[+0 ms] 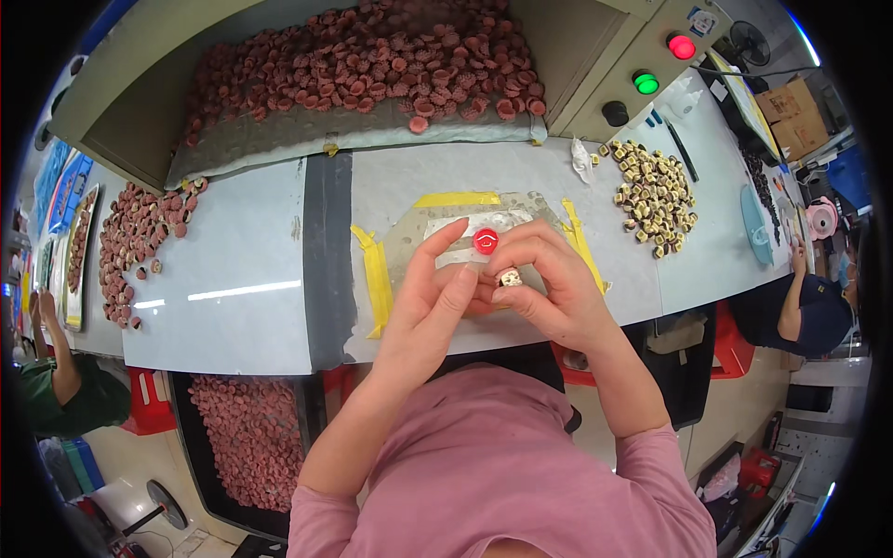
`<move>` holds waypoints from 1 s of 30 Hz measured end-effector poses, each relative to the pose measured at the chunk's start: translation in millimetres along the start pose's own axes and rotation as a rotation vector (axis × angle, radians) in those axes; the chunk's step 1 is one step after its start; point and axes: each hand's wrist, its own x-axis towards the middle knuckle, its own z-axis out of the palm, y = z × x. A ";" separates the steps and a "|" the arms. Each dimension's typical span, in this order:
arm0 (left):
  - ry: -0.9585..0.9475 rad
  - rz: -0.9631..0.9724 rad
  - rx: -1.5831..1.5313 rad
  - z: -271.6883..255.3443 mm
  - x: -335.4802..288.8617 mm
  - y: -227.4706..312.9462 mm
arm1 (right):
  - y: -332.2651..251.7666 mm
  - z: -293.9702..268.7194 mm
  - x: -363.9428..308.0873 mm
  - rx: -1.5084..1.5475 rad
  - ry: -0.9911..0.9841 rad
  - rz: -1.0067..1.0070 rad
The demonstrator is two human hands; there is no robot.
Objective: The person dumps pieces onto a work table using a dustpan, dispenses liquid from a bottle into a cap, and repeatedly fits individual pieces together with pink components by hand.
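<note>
1. Pink shirt (502, 456)'s closest, below the red disc (486, 241).
2. Left hand (430, 296), disc's lower left: thumb and index apart, maybe for support.
3. Right hand (558, 288), disc's lower right: pinching a cream piece (509, 277) below it, probably for control.
4. Cream pile (655, 197) further right: handy, I guess.

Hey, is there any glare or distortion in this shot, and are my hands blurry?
Head view: white glare streaks cross the table at left; the red lamp and green lamp glow brightly; fisheye distortion bends the table's edges and the corners go black; left hand and right hand look fairly sharp.
</note>
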 end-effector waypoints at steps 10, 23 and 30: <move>-0.136 -0.286 -0.017 32.9 21.0 7.9 | -9.7 -26.1 -16.8 -0.218 0.041 -0.078; -0.064 -0.082 0.028 41.9 15.7 -19.9 | -2.2 -32.1 -39.8 0.331 0.005 0.264; -0.076 -0.084 0.066 41.6 18.5 -20.2 | 3.0 -26.3 -42.7 0.394 0.067 0.273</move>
